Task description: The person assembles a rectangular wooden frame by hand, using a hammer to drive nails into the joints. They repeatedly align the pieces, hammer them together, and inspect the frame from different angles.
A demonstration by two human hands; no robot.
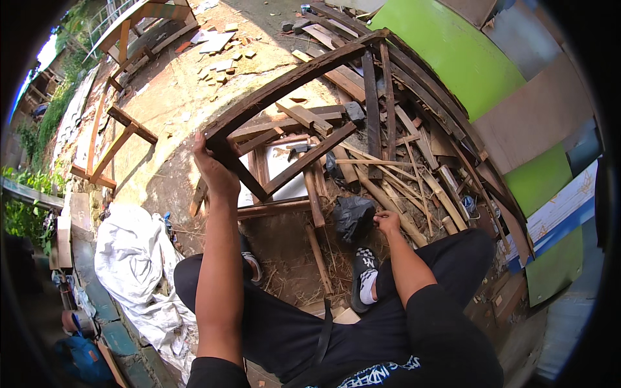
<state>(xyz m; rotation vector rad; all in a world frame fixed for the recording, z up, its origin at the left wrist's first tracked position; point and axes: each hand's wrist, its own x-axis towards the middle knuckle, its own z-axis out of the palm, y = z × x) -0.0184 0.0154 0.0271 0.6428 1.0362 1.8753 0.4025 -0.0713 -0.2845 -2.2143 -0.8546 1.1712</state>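
Left hand (217, 169) gripping one dark frame (291, 77)

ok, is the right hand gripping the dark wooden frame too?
No, only the left hand grips the dark wooden frame; the right hand sits low beside a black bag.

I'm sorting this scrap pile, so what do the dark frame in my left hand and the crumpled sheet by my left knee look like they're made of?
Dark frame: looks like weathered wood, rough, dark-stained, with straight sawn bars joined at a corner, gripped by the left hand.
Crumpled sheet: probably white plastic tarp or sacking, going by its soft folds and slight sheen; the weave can't be made out.
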